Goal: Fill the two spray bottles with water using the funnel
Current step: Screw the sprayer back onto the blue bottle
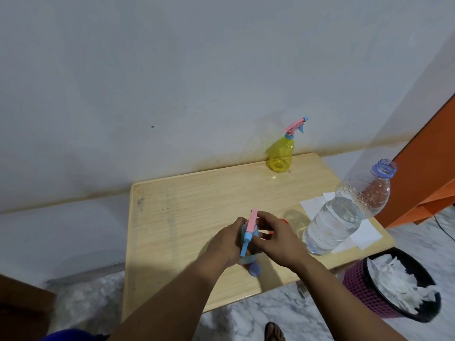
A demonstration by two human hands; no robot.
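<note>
Both your arms reach over the desk [197, 193]; your left hand [225, 244] wraps the blue spray bottle [246, 259]; your right hand [275, 238] curls its fingers [258, 223] round its pink spray head [252, 221]; the yellow spray bottle [282, 153] stands far back; the open water bottle [344, 215] stands right.
</note>
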